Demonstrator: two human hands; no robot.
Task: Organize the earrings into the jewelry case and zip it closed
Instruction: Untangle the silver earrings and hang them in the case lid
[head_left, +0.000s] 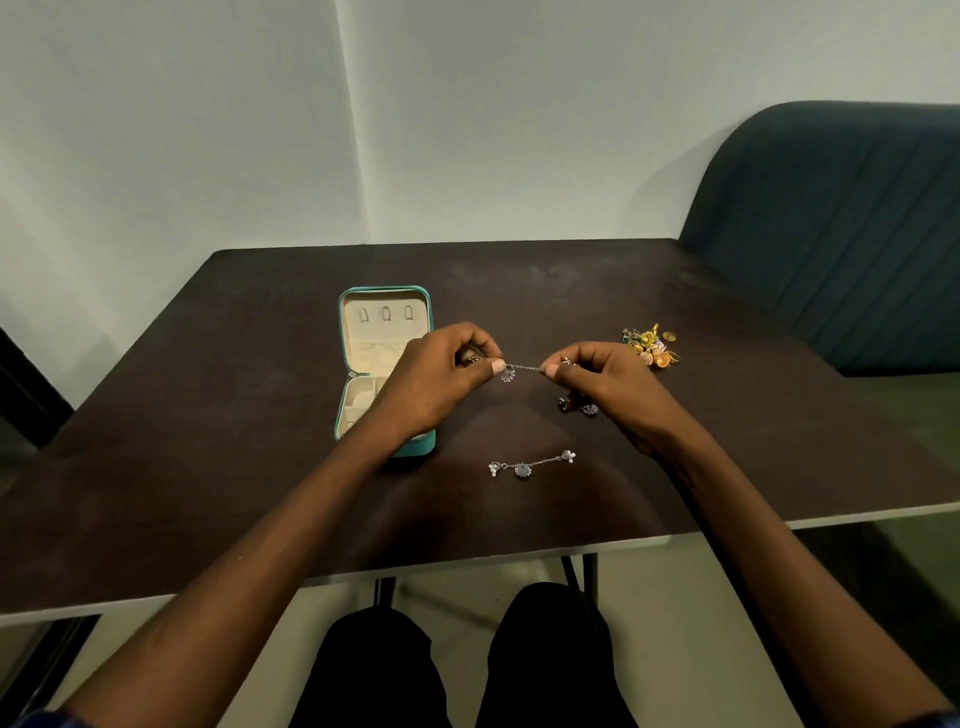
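Note:
A teal jewelry case (384, 299) lies open on the dark table, cream lining showing; my left forearm covers part of its lower half. My left hand (441, 374) and my right hand (608, 384) each pinch one end of a silver chain earring (522, 370), stretched between them above the table. A matching silver chain earring (530, 464) lies flat on the table nearer to me. More small silver pieces (579, 406) sit under my right hand. A heap of gold earrings (652, 346) lies to the right.
The dark table (208, 467) has a pale front edge close to my knees. A dark green padded seat (841, 234) stands at the right behind the table. A pale wall rises behind.

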